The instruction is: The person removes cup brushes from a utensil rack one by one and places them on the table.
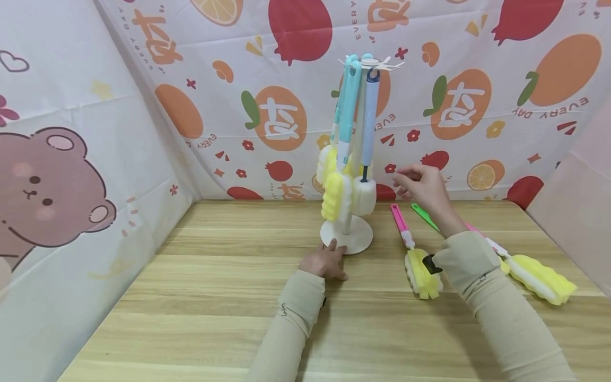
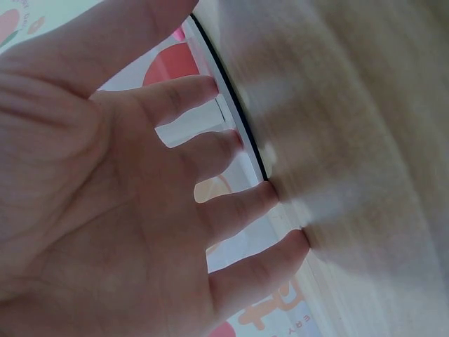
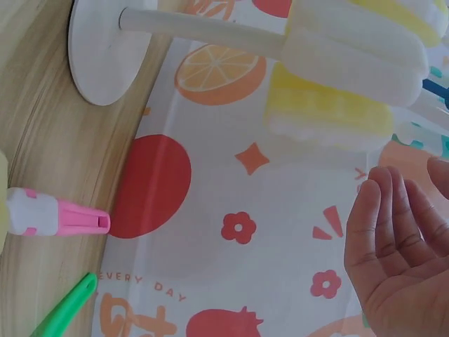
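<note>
A white stand with a round base (image 1: 355, 245) and hooks at its top holds several hanging sponge brushes. A teal-handled brush (image 1: 350, 106) with a yellow and white sponge hangs at its front. Beside it hangs a blue-handled brush (image 1: 369, 124) with a white sponge. My left hand (image 1: 324, 262) touches the front edge of the base, fingers spread; the left wrist view shows its fingertips (image 2: 270, 191) along the rim. My right hand (image 1: 424, 188) is in the air right of the stand, fingers loosely bent, nothing in it; the right wrist view shows it below the hanging sponges (image 3: 351, 53).
On the wooden table (image 1: 215, 297), right of the stand, lies a pink-handled sponge brush (image 1: 401, 218). A green handle (image 1: 424, 216) lies behind my right arm, partly hidden. Farther right is another yellow and white sponge brush (image 1: 539, 277). A fruit-print cloth (image 1: 229, 132) hangs behind.
</note>
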### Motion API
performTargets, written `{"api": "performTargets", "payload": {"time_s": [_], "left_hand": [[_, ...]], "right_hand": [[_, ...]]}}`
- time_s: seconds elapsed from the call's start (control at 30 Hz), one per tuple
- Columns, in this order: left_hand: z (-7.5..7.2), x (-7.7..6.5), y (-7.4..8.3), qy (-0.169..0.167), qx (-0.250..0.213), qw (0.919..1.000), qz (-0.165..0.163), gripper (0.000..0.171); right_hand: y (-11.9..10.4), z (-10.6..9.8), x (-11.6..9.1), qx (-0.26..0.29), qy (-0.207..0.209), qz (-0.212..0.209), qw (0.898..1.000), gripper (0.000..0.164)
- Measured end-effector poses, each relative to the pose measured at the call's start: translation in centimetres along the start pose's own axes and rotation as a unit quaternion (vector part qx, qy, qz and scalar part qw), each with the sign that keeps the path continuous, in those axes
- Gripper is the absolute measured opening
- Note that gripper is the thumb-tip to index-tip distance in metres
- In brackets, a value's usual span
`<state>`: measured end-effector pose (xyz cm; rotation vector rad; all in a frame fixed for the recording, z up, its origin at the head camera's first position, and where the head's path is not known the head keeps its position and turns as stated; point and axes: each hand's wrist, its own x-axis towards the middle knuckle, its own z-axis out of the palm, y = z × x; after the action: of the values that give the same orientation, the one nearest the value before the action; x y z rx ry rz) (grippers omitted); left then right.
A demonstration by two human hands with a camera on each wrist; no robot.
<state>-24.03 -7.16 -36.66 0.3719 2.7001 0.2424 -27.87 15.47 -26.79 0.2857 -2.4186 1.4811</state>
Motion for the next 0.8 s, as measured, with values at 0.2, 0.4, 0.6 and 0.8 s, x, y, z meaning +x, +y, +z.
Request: {"api": "performTargets", "payload": {"time_s": [0.2, 0.4, 0.6, 0.8], "left_hand": [[0.0, 0.0, 0.0, -0.002, 0.003, 1.0, 0.0, 0.071], [0.0, 0.0, 0.0, -0.002, -0.001, 1.0, 0.002, 0.071], [-0.1, -0.1, 0.0, -0.001, 0.001, 1.0, 0.004, 0.071], [-0.1, -0.1, 0.0, -0.002, -0.002, 1.0, 0.002, 0.071]], "right_hand": [[-0.4, 0.2, -0.1, 0.017, 0.001, -0.013, 1.0, 0.028], [-0.8, 0.3, -0.2, 0.038, 0.0, -0.031, 0.999, 0.03], [-1.2, 0.5, -0.3, 0.045, 0.001, -0.05, 0.998, 0.03], [-1.5, 0.6, -0.3, 0.046, 0.001, -0.055, 0.997, 0.028]]}}
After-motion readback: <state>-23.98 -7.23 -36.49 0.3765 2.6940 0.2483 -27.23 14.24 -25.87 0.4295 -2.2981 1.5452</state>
